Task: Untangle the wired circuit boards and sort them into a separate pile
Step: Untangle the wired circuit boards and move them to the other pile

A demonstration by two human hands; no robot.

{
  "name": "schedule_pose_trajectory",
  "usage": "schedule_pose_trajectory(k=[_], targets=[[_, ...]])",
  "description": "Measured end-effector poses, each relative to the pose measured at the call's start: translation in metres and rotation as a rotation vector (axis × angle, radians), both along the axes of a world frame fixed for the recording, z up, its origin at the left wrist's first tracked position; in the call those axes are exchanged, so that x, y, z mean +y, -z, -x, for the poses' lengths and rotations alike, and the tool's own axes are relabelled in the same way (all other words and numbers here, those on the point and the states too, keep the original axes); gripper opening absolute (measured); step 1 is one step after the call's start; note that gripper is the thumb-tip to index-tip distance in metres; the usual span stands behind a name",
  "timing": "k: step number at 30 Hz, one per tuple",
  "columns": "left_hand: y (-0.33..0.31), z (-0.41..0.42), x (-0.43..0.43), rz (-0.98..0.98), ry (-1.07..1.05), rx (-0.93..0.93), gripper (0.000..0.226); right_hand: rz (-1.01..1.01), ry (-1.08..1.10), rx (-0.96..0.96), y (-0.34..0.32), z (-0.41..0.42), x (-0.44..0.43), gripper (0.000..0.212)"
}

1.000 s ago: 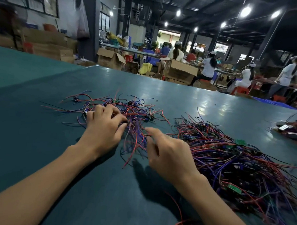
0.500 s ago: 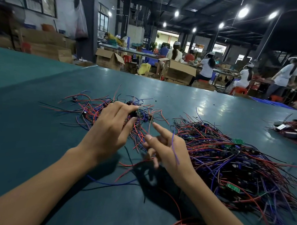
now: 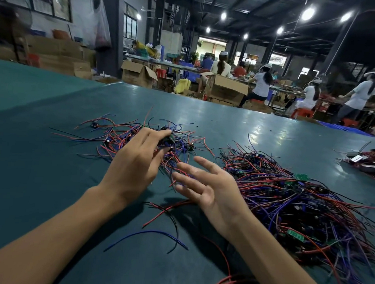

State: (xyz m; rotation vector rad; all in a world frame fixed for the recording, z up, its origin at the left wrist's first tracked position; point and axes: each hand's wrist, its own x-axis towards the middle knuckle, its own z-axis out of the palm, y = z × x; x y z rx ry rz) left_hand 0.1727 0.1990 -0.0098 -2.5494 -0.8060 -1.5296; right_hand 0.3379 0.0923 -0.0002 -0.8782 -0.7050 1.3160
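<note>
Head camera shows us a wide teal desk [image 3: 41, 178] carrying two lots of wiring. Our left hand [image 3: 136, 167] lies over the smaller, looser pile of red, black and blue wired boards [image 3: 118, 138], set left of the desk's middle. Its thumb and fingers are curled and pinch a small dark circuit board [image 3: 167, 139] on the side of that pile nearer the heap. Our right hand [image 3: 210, 185] hovers between the two lots, palm turned up, fingers straight and spread, holding nothing. Beside it the big tangled heap of wires and green boards [image 3: 297, 206] sprawls toward the near right corner.

We judge the step in hand to be laying a freed board onto the sorted pile. The next move calls for the empty hand to go into the heap, take a board by its body and not by a lead, and draw it out slowly so that crossing wires slip free.

Fingers hide most of the pinched board, so we cannot tell its long axis. The heap's long axis runs from the desk's middle to the near right corner, and the sorted pile's leads fan mostly toward the left edge. A few loose red, black and blue leads [image 3: 164, 216] trail toward the near edge. Whether they belong to the pinched board we cannot tell.
</note>
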Motion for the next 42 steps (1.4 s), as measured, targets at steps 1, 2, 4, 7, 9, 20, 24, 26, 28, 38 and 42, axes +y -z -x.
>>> schedule_pose_trajectory(k=[1, 2, 4, 7, 9, 20, 24, 26, 28, 38, 42], targets=[[0.0, 0.0, 0.0, -0.012, 0.034, -0.029, 0.034, -0.04, 0.054, -0.07, 0.002, 0.002, 0.001, 0.036], [0.0, -0.001, -0.001, -0.024, 0.077, -0.058, 0.03, -0.078, 0.105, -0.196, 0.003, 0.003, 0.0, 0.031], [-0.001, -0.003, -0.003, -0.031, 0.178, -0.106, 0.023, -0.159, 0.171, -0.405, 0.005, 0.004, 0.0, 0.029], [-0.002, -0.004, -0.007, -0.042, 0.284, -0.096, 0.02, -0.233, 0.195, -0.443, 0.004, 0.005, -0.001, 0.029], [-0.003, -0.004, -0.009, -0.027, 0.309, -0.08, 0.026, -0.267, 0.237, -0.502, 0.003, 0.002, -0.003, 0.022], [0.003, -0.003, -0.006, 0.127, 0.371, -0.149, 0.015, -0.275, 0.21, -0.539, 0.0, 0.004, -0.004, 0.026], [-0.001, -0.002, -0.002, 0.086, 0.369, -0.099, 0.019, -0.26, 0.268, -0.49, 0.0, 0.002, -0.005, 0.01], [-0.003, 0.002, 0.006, -0.036, 0.271, -0.057, 0.015, -0.216, 0.269, -0.457, -0.001, -0.004, -0.005, 0.014], [-0.003, 0.005, 0.01, -0.195, 0.12, -0.033, 0.013, -0.166, 0.218, -0.453, -0.001, -0.005, -0.005, 0.014], [0.0, -0.009, -0.011, 0.187, 0.275, -0.09, 0.024, -0.132, -0.019, -0.312, 0.004, 0.009, -0.004, 0.013], [0.004, -0.012, -0.016, 0.269, 0.373, 0.019, 0.029, -0.116, 0.029, -0.292, 0.003, 0.004, -0.004, 0.018]])
